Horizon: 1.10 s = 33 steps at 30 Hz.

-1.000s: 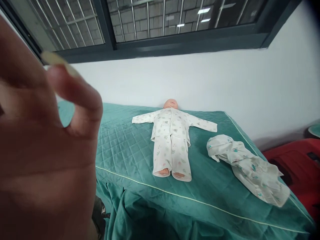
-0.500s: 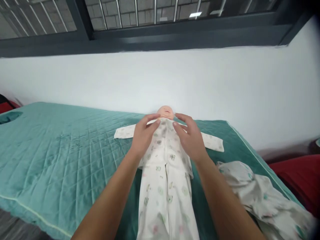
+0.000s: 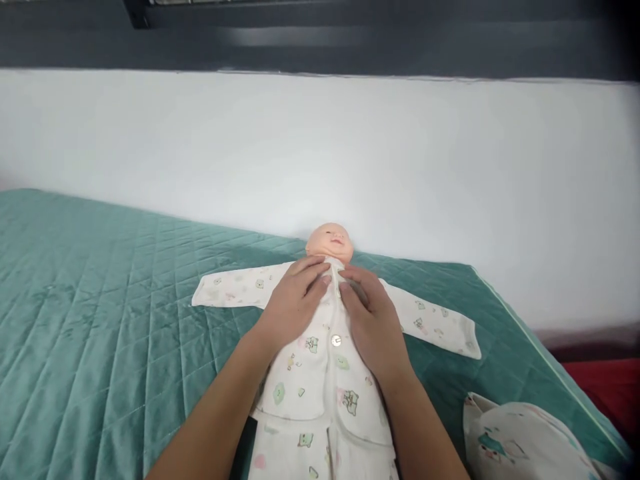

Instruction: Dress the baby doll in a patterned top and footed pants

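A baby doll (image 3: 330,241) lies on its back with its head near the wall. It wears a white baby shirt (image 3: 305,373) printed with small animals, its sleeves spread to both sides. At the upper chest, my left hand (image 3: 295,300) has its thumb and fingers closed at the left edge of the front opening. Opposite, my right hand (image 3: 373,317) is curled at the other edge, thumb and forefinger against the cloth just below the collar. A round button (image 3: 336,341) shows lower on the shirt's front. Matching white pants (image 3: 300,453) lie below the shirt hem.
A green quilted cover (image 3: 125,333) spreads beneath everything. At the lower right lies a bunched white printed cloth (image 3: 525,440). Behind the doll rises a white wall (image 3: 320,153) under a dark window frame (image 3: 320,40). Something red (image 3: 600,393) is beyond the right edge.
My hands have come down from beside the doll's neck onto the shirt's upper front, closing at the opening. The view has moved nearer and tilted downward.
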Tool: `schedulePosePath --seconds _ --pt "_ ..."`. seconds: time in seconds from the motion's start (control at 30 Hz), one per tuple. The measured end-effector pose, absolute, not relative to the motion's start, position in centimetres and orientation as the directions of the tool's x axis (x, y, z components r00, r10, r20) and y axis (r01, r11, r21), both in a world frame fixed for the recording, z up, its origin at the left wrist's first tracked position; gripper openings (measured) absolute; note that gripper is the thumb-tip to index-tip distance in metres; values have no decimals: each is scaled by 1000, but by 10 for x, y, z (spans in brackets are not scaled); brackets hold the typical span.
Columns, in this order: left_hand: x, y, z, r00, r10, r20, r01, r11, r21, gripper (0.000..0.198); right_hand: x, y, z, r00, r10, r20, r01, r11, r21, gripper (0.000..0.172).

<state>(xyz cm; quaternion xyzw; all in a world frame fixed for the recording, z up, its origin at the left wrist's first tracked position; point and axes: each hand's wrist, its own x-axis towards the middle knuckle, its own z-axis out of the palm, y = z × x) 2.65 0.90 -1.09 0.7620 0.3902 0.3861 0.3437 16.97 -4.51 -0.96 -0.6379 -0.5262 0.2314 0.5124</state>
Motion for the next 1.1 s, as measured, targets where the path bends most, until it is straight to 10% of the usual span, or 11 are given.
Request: schedulePosePath --seconds 1.1 --pt "24 6 -2 470 831 297 344 -482 806 37 176 -41 -15 102 936 336 597 213 -774 36"
